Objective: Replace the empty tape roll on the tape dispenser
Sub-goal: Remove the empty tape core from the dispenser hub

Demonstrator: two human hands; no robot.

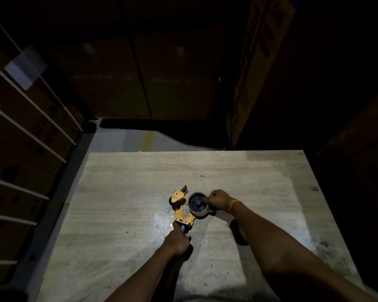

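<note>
A yellow tape dispenser (pixel 180 207) lies above the wooden table (pixel 140 175), its blade end pointing away from me. My left hand (pixel 177 241) is closed around its black handle. On the dispenser's black hub sits a tape roll (pixel 198 206), pale on its rim. My right hand (pixel 218 200) grips the right side of that roll, fingers wrapped over its edge. An orange band circles my right wrist. A dark round shape (pixel 240 233) lies under my right forearm; I cannot tell what it is.
Stacked cardboard boxes (pixel 26 136) rise on the left, and more boxes (pixel 140 79) stand in the dark behind the table. A tall box (pixel 255 68) leans at the right. Grey floor with a yellow line (pixel 147 138) shows beyond the table's far edge.
</note>
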